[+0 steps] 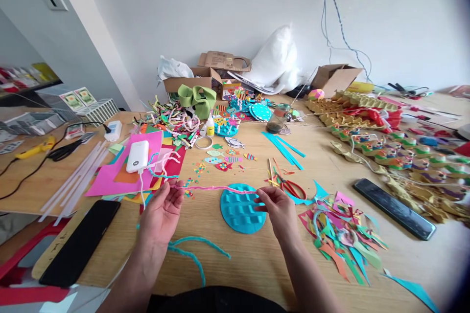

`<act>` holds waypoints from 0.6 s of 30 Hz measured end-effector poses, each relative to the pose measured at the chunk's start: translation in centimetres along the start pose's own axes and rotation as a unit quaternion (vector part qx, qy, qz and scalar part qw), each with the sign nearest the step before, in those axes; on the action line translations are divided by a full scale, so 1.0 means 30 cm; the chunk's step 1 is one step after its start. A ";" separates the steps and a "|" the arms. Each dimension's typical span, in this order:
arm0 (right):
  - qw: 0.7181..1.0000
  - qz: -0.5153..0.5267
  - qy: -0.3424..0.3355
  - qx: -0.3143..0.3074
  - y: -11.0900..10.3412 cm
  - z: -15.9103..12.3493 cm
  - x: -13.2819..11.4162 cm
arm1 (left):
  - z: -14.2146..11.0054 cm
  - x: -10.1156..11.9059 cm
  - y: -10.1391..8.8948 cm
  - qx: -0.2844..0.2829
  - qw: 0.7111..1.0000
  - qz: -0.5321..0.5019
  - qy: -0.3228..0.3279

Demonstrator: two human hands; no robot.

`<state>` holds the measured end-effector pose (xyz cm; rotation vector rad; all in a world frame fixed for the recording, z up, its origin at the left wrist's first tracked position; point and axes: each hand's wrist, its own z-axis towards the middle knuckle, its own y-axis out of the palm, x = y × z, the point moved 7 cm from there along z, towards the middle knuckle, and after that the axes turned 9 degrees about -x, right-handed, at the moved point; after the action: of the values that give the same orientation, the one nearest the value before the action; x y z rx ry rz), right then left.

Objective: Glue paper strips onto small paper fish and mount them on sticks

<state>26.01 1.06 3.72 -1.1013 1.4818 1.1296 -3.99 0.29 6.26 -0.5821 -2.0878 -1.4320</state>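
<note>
A thin pink strand (216, 188), twisted like yarn or rolled paper, stretches nearly level between my two hands. My left hand (163, 210) pinches its left end, palm turned up. At the other end, my right hand (277, 208) grips it between thumb and fingers. Beneath the strand lies a blue paper disc (242, 220) with rows of raised folds; my right fingers partly cover its edge. Blue twisted strands (200, 242) rest on the table near my left wrist. Several small paper fish (223, 159) lie beyond the strand.
Orange-handled scissors (293, 188) lie right of the disc, beside a heap of paper scraps (345, 239). Phones rest at left (81, 244) and right (394, 208). A white power bank (137, 156) sits on coloured paper (106, 176). A glass jar (279, 120) stands farther back.
</note>
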 end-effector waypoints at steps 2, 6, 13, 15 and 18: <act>0.999 -0.037 0.001 -0.009 -0.012 0.004 0.010 | -0.001 0.010 0.003 -0.004 1.000 0.008 0.010; 0.996 -0.077 -0.017 -0.030 -0.028 0.010 0.002 | 0.002 0.026 -0.003 -0.014 0.999 0.021 0.031; 0.976 0.170 -0.084 -0.106 0.032 -0.072 -0.117 | 0.039 0.005 -0.062 0.066 0.998 -0.017 -0.017; 0.961 0.208 -0.088 -0.163 0.063 -0.100 -0.143 | 0.052 0.002 -0.067 0.075 0.996 -0.027 -0.031; 0.958 0.182 -0.112 -0.189 0.064 -0.119 -0.157 | 0.071 0.014 -0.054 0.042 0.998 -0.023 -0.032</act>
<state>24.31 -1.59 9.08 -0.9266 1.3519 1.7925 -5.70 1.76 4.76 -0.5560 -2.2133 -1.3605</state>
